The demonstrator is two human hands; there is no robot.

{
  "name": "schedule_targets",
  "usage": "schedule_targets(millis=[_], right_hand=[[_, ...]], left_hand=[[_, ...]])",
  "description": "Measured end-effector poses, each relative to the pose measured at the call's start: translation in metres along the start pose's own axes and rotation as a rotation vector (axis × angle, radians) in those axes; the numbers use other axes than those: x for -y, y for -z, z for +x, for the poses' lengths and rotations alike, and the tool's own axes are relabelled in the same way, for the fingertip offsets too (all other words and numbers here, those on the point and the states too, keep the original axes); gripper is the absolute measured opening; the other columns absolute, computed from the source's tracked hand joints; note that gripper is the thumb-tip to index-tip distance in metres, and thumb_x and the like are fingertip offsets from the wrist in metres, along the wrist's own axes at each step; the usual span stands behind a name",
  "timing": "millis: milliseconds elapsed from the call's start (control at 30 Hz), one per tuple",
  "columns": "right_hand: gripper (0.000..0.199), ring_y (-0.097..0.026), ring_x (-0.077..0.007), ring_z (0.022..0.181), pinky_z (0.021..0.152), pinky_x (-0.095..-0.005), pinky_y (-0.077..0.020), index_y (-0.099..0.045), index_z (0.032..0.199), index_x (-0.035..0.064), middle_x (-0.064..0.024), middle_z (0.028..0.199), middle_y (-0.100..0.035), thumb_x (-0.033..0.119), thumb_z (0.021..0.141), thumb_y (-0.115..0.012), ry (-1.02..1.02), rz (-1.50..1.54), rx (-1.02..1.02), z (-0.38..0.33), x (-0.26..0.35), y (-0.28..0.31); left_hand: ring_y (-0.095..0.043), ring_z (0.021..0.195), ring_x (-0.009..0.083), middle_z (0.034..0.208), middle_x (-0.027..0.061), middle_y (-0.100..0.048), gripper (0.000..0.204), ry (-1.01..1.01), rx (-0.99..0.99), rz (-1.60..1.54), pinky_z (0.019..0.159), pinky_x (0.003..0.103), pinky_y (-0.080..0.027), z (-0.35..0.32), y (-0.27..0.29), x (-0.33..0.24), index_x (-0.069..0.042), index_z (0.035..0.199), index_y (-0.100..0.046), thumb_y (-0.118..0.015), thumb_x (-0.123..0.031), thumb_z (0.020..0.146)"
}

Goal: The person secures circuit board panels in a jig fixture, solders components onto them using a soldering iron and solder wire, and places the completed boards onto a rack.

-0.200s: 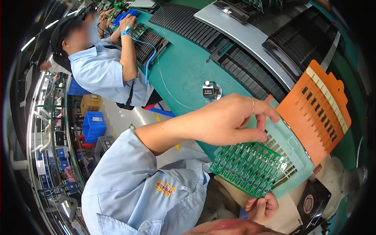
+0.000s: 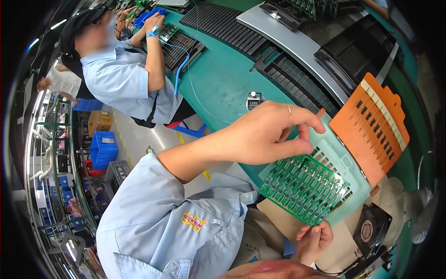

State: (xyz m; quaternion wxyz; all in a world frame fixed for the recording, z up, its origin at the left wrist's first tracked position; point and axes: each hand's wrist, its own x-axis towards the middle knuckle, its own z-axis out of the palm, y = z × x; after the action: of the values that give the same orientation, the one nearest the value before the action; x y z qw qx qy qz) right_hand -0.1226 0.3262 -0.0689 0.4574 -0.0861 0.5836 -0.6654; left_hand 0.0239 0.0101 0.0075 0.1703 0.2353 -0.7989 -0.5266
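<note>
now the left hand is pinching the green circuit board's top edge; the right hand is gripping its bottom edge.

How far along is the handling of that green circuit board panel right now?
Done: the green circuit board panel lies on the pale green tray, beside the orange slotted plate. In hand: the left hand pinches the panel's upper edge, while the right hand supports its lower edge. Left: both hands are on it, so it is not released; whether it is fully seated cannot be told.
</note>
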Motion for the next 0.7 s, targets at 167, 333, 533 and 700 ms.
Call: schedule_targets(millis=[167,333,533,700], right_hand=[[0.014,-0.055,-0.0113,0.057,0.05,-0.0208,-0.0429,-0.06,0.102,0.0064,-0.0086,0.078,-0.067,0.019,0.103,-0.065,0.029,-0.001,-0.116,-0.001,-0.005,-0.003],[0.018,-0.059,-0.0134,0.06,0.05,-0.0228,-0.0455,-0.067,0.117,0.0005,-0.01,0.084,-0.072,0.012,0.105,-0.063,0.107,0.054,-0.163,-0.004,-0.007,0.013],[0.019,-0.06,-0.0131,0.061,0.052,-0.0221,-0.0462,-0.067,0.118,-0.0022,-0.0111,0.086,-0.073,0.011,0.105,-0.062,0.159,0.048,-0.236,-0.005,-0.016,0.02],[0.019,-0.061,-0.0126,0.061,0.053,-0.0219,-0.0468,-0.067,0.118,-0.003,-0.011,0.087,-0.074,0.011,0.106,-0.062,0.145,0.032,-0.239,0.003,-0.012,0.013]], left_hand=[[-0.041,0.056,0.0066,0.084,-0.0025,-0.069,0.027,-0.153,-0.166,0.063,0.051,0.022,-0.033,-0.018,-0.001,0.016,-0.008,0.114,-0.079,-0.079,-0.005,0.088],[-0.039,0.056,0.0063,0.087,-0.0004,-0.07,0.03,-0.109,-0.126,0.06,0.051,0.022,-0.032,-0.033,-0.017,0.021,-0.008,0.116,-0.079,-0.076,-0.002,0.086],[-0.04,0.056,0.0081,0.088,0.0011,-0.07,0.032,-0.076,-0.03,0.119,0.052,0.024,-0.034,-0.043,-0.045,0.037,-0.006,0.119,-0.078,-0.073,-0.002,0.088],[-0.043,0.057,0.0114,0.089,0.0022,-0.07,0.034,-0.123,-0.01,0.197,0.055,0.026,-0.039,-0.04,-0.057,0.045,-0.005,0.123,-0.076,-0.073,-0.005,0.089]])
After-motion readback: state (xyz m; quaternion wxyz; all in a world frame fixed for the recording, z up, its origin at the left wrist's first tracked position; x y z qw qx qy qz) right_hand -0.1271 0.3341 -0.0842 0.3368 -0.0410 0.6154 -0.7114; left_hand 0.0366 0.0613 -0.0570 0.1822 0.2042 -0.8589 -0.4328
